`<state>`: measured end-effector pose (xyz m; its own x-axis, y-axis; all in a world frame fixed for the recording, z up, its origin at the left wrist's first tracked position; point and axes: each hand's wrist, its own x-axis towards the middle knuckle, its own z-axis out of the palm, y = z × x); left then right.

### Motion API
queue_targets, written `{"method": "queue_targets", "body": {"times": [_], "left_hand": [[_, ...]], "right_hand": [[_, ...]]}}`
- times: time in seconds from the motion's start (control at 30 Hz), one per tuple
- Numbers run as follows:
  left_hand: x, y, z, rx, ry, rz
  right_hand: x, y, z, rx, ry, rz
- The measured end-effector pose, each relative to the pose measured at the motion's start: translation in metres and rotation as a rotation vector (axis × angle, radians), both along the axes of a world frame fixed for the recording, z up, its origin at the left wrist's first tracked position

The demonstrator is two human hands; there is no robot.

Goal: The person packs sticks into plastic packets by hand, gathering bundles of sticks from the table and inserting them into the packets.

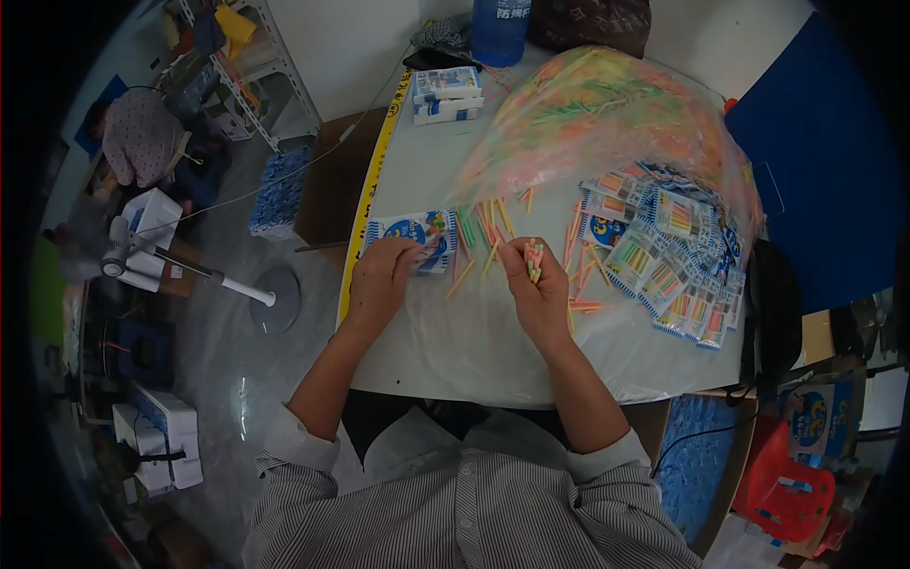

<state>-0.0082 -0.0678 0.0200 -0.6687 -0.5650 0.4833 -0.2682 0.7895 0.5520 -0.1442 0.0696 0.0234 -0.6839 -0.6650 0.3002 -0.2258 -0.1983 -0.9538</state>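
Observation:
My right hand (540, 294) is closed around a small bundle of thin coloured sticks (534, 261), their pink, yellow and green ends pointing up. My left hand (377, 280) has its fingers curled at the lower edge of a blue-and-white printed plastic packet (417, 230); the fingertips are partly hidden. Between the hands, loose coloured sticks (462, 280) lie scattered on the table. More loose sticks lie right of my right hand, beside a heap of flat printed packets (678, 247), several showing coloured sticks through clear windows.
A large clear bag of coloured sticks (616, 123) covers the table's back right. Packets (447, 93) are stacked at the back left near a blue bottle (500, 33). Left stand a cardboard box (332, 190) and a fan (275, 299); a red chair (782, 484) is at right. Another person (142, 137) bends at far left.

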Motion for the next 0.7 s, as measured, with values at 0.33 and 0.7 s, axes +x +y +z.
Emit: {"method": "queue_targets", "body": {"times": [0.33,0.7], "left_hand": [[-0.001,-0.009,-0.002,0.075,0.047,0.052],[0.009,0.013,0.055,0.310,-0.077,-0.113]], "right_hand": [[0.004,0.002,0.008,0.095,0.071,0.027],[0.005,0.008,0.016,0.044,-0.066,0.051]]}}
